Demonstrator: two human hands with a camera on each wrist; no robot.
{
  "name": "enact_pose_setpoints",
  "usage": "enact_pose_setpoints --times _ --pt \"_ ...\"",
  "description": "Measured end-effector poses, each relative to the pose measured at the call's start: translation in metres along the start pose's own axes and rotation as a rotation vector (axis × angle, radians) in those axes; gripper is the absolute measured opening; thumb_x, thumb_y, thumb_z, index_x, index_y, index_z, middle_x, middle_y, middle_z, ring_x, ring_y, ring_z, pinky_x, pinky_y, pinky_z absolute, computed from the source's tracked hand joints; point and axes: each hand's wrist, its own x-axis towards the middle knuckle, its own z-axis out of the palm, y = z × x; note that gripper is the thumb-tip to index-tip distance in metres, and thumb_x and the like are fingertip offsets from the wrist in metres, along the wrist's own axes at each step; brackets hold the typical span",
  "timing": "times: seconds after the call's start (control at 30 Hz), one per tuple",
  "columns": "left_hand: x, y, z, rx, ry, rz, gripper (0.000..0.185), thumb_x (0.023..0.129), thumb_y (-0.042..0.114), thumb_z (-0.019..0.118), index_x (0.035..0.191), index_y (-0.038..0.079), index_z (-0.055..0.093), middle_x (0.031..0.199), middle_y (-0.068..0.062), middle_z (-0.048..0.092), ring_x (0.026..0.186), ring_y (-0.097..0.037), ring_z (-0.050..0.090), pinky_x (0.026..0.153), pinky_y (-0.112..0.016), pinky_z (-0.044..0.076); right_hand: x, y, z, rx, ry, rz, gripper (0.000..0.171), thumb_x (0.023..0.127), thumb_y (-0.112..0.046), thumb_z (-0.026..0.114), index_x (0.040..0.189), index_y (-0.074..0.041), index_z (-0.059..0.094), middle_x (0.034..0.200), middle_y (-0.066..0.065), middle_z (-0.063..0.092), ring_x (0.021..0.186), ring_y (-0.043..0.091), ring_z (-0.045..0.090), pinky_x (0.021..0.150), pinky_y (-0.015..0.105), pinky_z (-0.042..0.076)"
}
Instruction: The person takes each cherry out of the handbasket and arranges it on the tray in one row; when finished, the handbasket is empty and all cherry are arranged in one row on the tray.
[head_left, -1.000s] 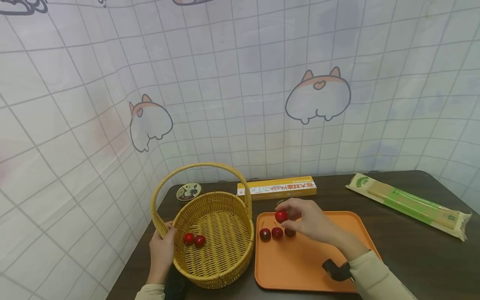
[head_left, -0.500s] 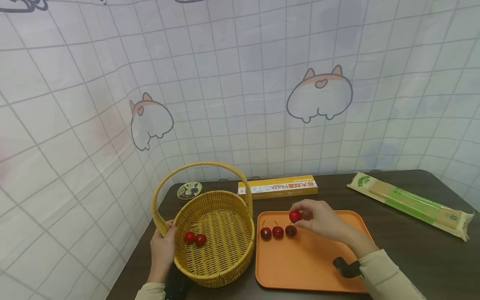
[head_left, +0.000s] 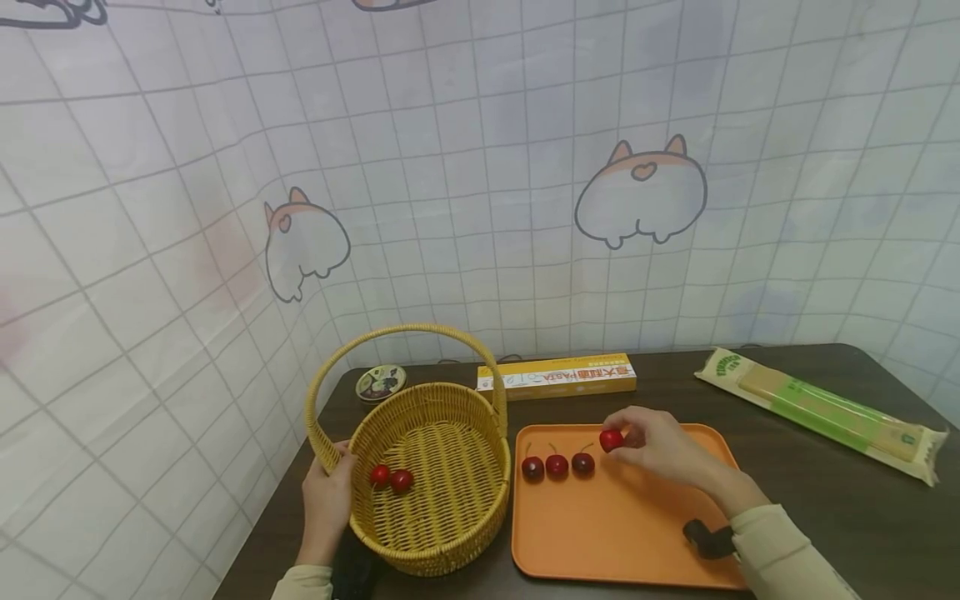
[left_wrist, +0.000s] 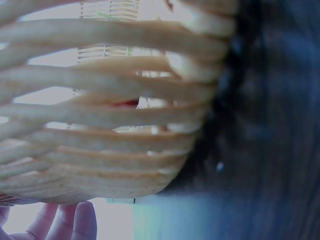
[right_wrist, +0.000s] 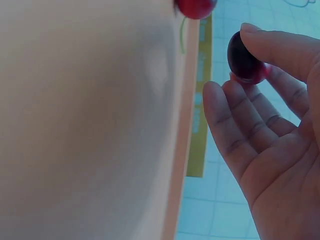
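The right hand [head_left: 660,450] is carrying its pinched cherry [head_left: 611,440] rightward, past three cherries [head_left: 557,465] lining the orange tray [head_left: 622,533] at lower centre; the left hand [head_left: 326,500] is gripping the wicker basket [head_left: 431,475] rim.

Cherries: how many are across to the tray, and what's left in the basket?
Three cherries lie in a row on the orange tray. The right hand pinches a fourth cherry just above the tray, beside that row, not yet set down. Two cherries remain in the wicker basket, which the left hand holds by its rim.
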Motion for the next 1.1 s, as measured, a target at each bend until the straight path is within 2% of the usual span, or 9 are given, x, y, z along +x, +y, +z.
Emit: enact_pose_setpoints --times 0.2,0.47,0.77,1.1 --pt "0.000 0.000 0.001 -0.002 0.004 0.005 0.032 0.101 0.025 0.049 0.119 0.002 0.061 0.113 -0.020 0.063 0.093 -0.027 0.056 0.072 -0.028 0.046 0.000 0.010 0.002 0.010 -0.014 0.046 0.030 0.082 -0.014 0.078 0.109 -0.012 0.066 0.090 -0.002 0.068 0.078 0.013 0.061 0.064 0.026 0.047" --pt "-0.001 0.002 0.000 0.016 0.005 0.006 0.033 0.101 0.024 0.049 0.121 0.001 0.061 0.116 -0.021 0.063 0.097 -0.027 0.056 0.078 -0.034 0.045 0.001 0.015 0.003 0.033 -0.103 0.115 0.034 0.082 -0.018 0.079 0.111 -0.008 0.065 0.095 0.000 0.067 0.082 0.015 0.061 0.066 0.028 0.049" --pt "0.000 -0.001 0.001 -0.001 0.005 -0.004 0.031 0.100 0.023 0.049 0.118 0.001 0.061 0.115 -0.020 0.063 0.093 -0.027 0.055 0.073 -0.029 0.045 0.000 0.014 0.008 0.040 -0.132 0.120 0.028 0.079 -0.020 0.081 0.102 -0.012 0.067 0.093 0.000 0.066 0.079 0.016 0.059 0.064 0.027 0.046" --pt "0.001 -0.001 0.001 -0.001 -0.001 -0.003 0.031 0.101 0.023 0.048 0.119 0.001 0.060 0.114 -0.020 0.062 0.091 -0.028 0.053 0.071 -0.030 0.045 0.000 0.012 0.010 0.048 -0.163 0.106 0.030 0.080 -0.021 0.081 0.104 -0.012 0.066 0.090 -0.002 0.065 0.077 0.014 0.058 0.064 0.027 0.046"
